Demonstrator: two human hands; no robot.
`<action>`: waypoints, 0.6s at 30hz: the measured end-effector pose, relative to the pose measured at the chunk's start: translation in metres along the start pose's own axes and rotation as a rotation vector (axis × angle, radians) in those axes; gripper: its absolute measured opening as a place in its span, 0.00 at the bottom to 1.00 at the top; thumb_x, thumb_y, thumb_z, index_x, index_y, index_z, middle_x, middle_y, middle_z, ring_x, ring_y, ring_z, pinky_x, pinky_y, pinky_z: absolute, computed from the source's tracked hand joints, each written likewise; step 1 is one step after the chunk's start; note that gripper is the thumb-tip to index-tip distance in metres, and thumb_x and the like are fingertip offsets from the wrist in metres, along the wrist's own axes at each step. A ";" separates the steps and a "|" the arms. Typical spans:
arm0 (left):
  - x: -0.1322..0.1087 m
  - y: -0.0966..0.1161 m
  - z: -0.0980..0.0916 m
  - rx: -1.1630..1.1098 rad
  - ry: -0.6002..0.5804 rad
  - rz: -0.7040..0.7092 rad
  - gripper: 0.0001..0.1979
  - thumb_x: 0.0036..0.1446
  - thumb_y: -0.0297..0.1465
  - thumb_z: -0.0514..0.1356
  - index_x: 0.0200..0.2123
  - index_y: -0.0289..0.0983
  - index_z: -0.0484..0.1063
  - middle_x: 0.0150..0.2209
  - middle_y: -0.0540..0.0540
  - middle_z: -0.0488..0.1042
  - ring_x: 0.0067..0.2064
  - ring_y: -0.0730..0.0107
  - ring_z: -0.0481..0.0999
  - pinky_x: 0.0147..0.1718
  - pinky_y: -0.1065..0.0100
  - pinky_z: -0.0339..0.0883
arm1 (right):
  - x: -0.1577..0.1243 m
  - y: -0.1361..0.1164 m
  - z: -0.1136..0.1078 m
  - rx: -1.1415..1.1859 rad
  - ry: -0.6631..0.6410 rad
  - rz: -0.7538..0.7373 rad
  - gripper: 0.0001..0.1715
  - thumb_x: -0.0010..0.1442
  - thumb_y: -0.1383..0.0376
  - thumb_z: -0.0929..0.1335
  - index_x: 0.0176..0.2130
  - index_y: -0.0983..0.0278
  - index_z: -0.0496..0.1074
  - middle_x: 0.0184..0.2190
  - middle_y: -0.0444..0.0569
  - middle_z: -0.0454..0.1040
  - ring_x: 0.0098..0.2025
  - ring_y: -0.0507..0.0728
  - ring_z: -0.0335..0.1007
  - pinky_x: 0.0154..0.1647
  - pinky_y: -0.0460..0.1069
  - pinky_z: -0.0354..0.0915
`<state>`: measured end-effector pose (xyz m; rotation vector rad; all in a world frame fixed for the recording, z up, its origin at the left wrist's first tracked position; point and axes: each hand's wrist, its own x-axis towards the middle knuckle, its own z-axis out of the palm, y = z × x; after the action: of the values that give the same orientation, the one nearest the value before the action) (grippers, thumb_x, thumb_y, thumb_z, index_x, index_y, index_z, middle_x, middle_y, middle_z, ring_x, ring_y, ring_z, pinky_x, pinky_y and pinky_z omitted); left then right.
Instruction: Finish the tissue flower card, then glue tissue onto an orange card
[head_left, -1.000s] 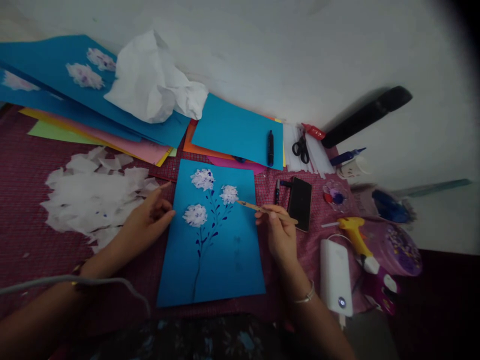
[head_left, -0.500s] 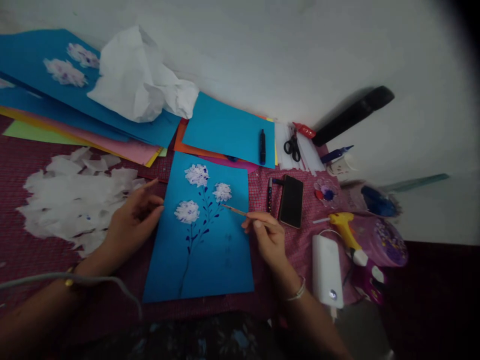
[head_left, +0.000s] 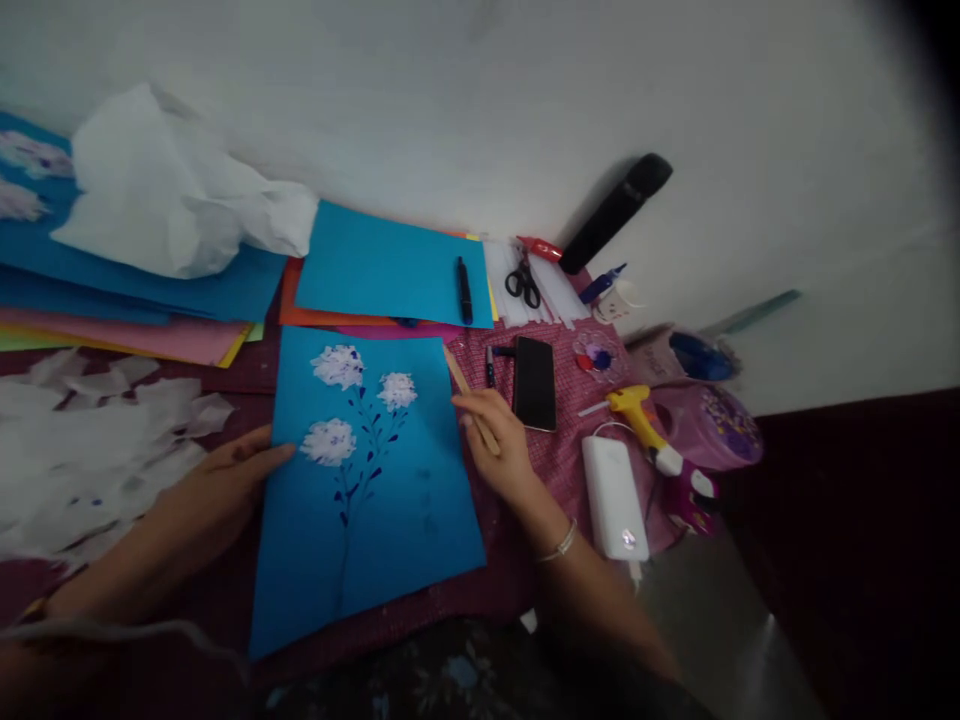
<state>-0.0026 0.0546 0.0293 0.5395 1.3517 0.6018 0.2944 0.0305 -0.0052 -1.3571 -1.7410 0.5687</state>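
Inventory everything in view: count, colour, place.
painted sheet: 1, blue, centre
flowers: 3, whitish, on sheet
tool: 1, tan, right hand
paper scraps: many, white, left
crumpled paper: 1, white, upper left
stacked sheets: several, multicoloured, back
pens: 2, dark, beyond right hand
phone: 1, black, near pens
scissors: 1, black, on strips
strips: several, white, near wall
tubes: 2, red/blue, near wall
cylinder: 1, black, against wall
cup: 1, white, near tubes
palette: 1, clear, past phone
pouch: 1, bluish, right
tub: 1, purple, far right
glue gun: 1, yellow/magenta, right
power bank: 1, white, right
cloth: 1, reddish, underneath
cable: 1, grey, lower left
left hand: 1, sheet edge
right hand: 1, around tool
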 end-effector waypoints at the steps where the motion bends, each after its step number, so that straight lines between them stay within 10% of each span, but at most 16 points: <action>1: 0.002 0.001 -0.001 0.002 -0.015 -0.011 0.27 0.41 0.36 0.75 0.45 0.42 0.72 0.32 0.53 0.83 0.32 0.62 0.81 0.31 0.67 0.78 | 0.005 0.004 -0.004 -0.069 0.019 0.002 0.18 0.69 0.66 0.61 0.52 0.54 0.75 0.48 0.50 0.77 0.53 0.59 0.73 0.56 0.57 0.68; 8: 0.017 -0.002 -0.018 -0.016 -0.067 -0.097 0.25 0.48 0.37 0.72 0.51 0.47 0.73 0.39 0.54 0.84 0.39 0.56 0.83 0.36 0.61 0.80 | 0.027 0.015 -0.021 -0.545 -0.120 0.189 0.33 0.65 0.73 0.60 0.67 0.63 0.61 0.59 0.58 0.72 0.58 0.64 0.68 0.61 0.61 0.62; 18: 0.020 -0.001 -0.007 0.075 0.020 -0.050 0.31 0.42 0.43 0.75 0.51 0.50 0.73 0.38 0.54 0.84 0.39 0.55 0.83 0.34 0.62 0.81 | 0.022 0.018 -0.018 -0.780 -0.146 0.347 0.27 0.67 0.65 0.64 0.63 0.65 0.66 0.51 0.60 0.75 0.52 0.68 0.71 0.50 0.60 0.64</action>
<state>-0.0075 0.0672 0.0133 0.5597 1.4069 0.5190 0.3180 0.0538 -0.0014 -2.2318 -1.9470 0.1551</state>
